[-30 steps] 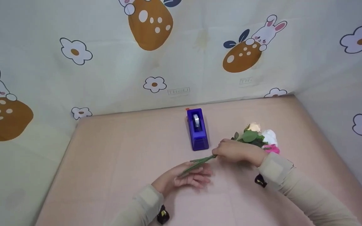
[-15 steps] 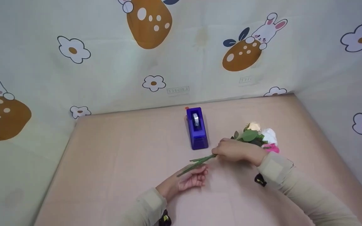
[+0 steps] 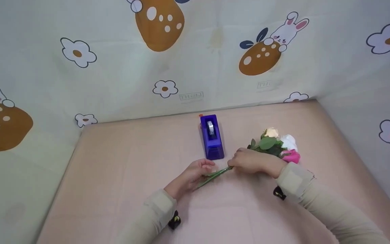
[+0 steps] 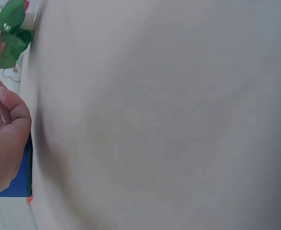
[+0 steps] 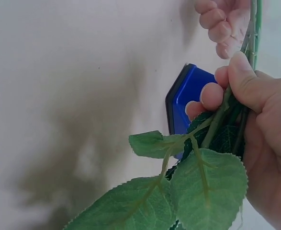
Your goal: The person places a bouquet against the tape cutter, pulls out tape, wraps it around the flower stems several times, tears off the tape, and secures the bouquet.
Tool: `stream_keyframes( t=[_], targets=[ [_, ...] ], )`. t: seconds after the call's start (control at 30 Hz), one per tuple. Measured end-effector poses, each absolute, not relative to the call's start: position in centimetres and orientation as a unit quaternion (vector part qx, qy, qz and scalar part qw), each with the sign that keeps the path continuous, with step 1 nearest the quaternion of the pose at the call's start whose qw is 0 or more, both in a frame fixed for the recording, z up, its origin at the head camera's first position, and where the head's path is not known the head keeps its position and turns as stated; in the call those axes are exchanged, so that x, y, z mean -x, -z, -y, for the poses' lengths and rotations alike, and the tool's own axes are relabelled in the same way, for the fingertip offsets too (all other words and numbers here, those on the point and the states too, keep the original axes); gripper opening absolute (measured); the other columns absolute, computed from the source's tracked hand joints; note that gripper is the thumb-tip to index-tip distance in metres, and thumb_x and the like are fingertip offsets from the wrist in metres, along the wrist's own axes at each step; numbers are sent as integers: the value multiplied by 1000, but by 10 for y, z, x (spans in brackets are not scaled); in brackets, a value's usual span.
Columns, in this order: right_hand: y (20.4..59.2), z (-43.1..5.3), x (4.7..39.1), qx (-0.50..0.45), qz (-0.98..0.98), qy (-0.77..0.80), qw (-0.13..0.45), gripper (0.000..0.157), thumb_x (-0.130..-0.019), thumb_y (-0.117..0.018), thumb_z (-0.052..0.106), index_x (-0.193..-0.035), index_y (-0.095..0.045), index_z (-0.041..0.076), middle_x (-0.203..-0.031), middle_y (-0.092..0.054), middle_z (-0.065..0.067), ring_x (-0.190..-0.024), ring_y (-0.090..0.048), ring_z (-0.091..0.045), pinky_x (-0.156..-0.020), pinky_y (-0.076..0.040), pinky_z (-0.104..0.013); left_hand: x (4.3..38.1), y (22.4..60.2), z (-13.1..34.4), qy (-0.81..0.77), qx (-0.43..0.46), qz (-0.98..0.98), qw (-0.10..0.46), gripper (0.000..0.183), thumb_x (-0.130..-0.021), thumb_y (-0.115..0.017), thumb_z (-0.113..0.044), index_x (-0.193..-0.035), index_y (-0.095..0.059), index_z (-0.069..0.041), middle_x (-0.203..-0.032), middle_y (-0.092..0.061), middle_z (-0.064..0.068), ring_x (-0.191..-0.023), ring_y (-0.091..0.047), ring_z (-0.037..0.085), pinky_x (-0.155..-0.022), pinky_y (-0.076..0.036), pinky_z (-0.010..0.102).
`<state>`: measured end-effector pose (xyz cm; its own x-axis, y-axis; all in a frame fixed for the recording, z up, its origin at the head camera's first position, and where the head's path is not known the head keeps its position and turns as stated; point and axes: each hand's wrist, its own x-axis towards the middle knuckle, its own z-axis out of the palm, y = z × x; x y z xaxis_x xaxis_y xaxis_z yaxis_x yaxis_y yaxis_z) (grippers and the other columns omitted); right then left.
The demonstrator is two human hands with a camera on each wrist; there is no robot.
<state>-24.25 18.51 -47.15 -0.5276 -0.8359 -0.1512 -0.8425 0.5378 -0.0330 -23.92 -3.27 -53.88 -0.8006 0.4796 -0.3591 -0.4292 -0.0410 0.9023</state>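
My right hand (image 3: 252,161) grips a bunch of artificial flowers by their green stems (image 5: 253,33), thumb across the stems in the right wrist view. Green leaves (image 5: 209,184) spread below that hand. The blooms are a cream flower (image 3: 271,132), a white flower (image 3: 288,142) and a pink flower (image 3: 290,156). My left hand (image 3: 193,174) is at the free stem ends, its fingers bent. A clear shine like tape (image 5: 248,40) shows along the stems beside its fingertips in the right wrist view; I cannot tell whether the left fingers pinch it.
Beyond the hands, a blue tape dispenser (image 3: 212,137) with a clear roll stands on the pinkish table (image 3: 141,159). A pale curtain (image 3: 113,78) with rabbit and flower prints hangs along the table's back and sides. Black wrist devices (image 3: 174,220) sit under both cuffs.
My left hand has turned from palm up under the stem ends, with fingers spread, to fingers bent and raised above the stems. My right hand stays nearly in place, the blooms tilting up slightly.
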Motion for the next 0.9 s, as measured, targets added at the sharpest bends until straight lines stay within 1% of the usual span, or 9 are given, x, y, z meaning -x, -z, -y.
stream_keyframes(
  t=[0.13, 0.2, 0.3, 0.4, 0.47, 0.57, 0.67, 0.77, 0.9],
  targets=[
    [471, -185, 243, 491, -868, -32, 63, 6, -84, -56, 7, -80, -58, 11, -70, -60, -1, -67, -53, -18, -69, -40, -31, 249, 530, 34, -679, -53, -667, 301, 23, -78, -59, 7, -100, -52, 5, -64, -46, -7, -60, -44, 4, -57, -40, 17],
    [472, -185, 243, 499, -864, -38, 58, 5, -84, -57, 7, -81, -58, 10, -69, -61, -1, -66, -54, -18, -70, -41, -31, 252, 525, 33, -657, -72, -692, 291, 21, -77, -61, 8, -96, -51, 5, -62, -44, -6, -60, -44, 5, -57, -41, 17],
    [471, -184, 242, 500, -863, -47, 58, 5, -84, -57, 7, -82, -59, 10, -69, -61, -1, -65, -55, -17, -70, -41, -32, 254, 514, 30, -624, -98, -725, 274, 19, -78, -61, 10, -90, -49, 2, -59, -46, -4, -59, -51, 5, -60, -48, 19],
    [470, -183, 242, 496, -865, -51, 62, 5, -84, -56, 7, -83, -60, 10, -69, -61, -1, -63, -54, -16, -69, -39, -31, 252, 502, 27, -590, -114, -758, 252, 18, -78, -58, 13, -84, -47, -1, -60, -52, -1, -60, -57, 9, -64, -53, 28],
    [469, -182, 242, 492, -867, -53, 66, 5, -84, -56, 7, -83, -60, 11, -69, -61, 0, -63, -52, -16, -68, -38, -30, 250, 494, 25, -556, -133, -788, 229, 19, -77, -57, 15, -82, -49, -2, -61, -53, 0, -60, -57, 9, -63, -53, 29],
    [468, -180, 241, 485, -869, -58, 73, 5, -84, -56, 8, -83, -59, 11, -68, -61, 0, -61, -51, -15, -66, -36, -29, 244, 483, 22, -491, -168, -835, 185, 18, -76, -56, 15, -80, -51, -2, -63, -54, 0, -59, -53, 9, -57, -48, 24],
    [467, -178, 240, 479, -872, -65, 76, 5, -85, -57, 9, -82, -59, 12, -68, -60, 1, -60, -50, -15, -65, -35, -28, 232, 473, 19, -407, -214, -879, 121, 17, -77, -58, 11, -82, -53, -4, -67, -57, 1, -60, -50, 9, -53, -41, 19],
    [466, -177, 240, 468, -878, -64, 82, 3, -85, -58, 12, -82, -58, 13, -68, -60, 0, -60, -49, -15, -64, -34, -28, 217, 465, 16, -317, -263, -910, 43, 16, -80, -60, 6, -86, -54, -7, -72, -62, 4, -61, -52, 10, -53, -41, 18],
    [465, -179, 240, 458, -883, -55, 92, 2, -85, -60, 14, -84, -59, 12, -70, -61, -2, -62, -50, -16, -64, -33, -28, 200, 465, 10, -204, -331, -916, -104, 19, -78, -62, 3, -88, -52, -9, -67, -64, 5, -56, -57, 12, -51, -44, 20]
  ],
)
